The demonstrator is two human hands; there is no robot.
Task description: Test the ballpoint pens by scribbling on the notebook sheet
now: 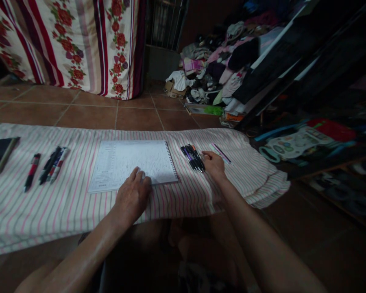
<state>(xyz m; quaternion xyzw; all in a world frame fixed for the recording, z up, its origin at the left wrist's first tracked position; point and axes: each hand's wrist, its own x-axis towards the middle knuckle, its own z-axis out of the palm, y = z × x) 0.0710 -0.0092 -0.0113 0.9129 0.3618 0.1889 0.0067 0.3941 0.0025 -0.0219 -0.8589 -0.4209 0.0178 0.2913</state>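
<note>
A spiral-bound notebook (pixel 134 156) lies on the striped cloth, its page covered in faint marks and its coil on the right side. My left hand (pixel 134 193) rests on the notebook's lower edge with fingers laid out on the page. Right of the notebook is a row of several pens (pixel 192 158), mostly black, with purple and orange parts. Beside this row, at its right side, my right hand (pixel 215 165) has its fingers reaching toward the pens; no pen shows in it. Further right, slim pencils or pens (pixel 222 154) lie partly behind that hand.
The striped cloth (pixel 70 211) covers a long table. On its left lie a red-and-black pen (pixel 32 172), a group of pens (pixel 53 165) and a dark flat case (pixel 0 154). Beyond are a floral curtain (pixel 88 44), piled clothes (pixel 216 67) and a cluttered shelf (pixel 305 142).
</note>
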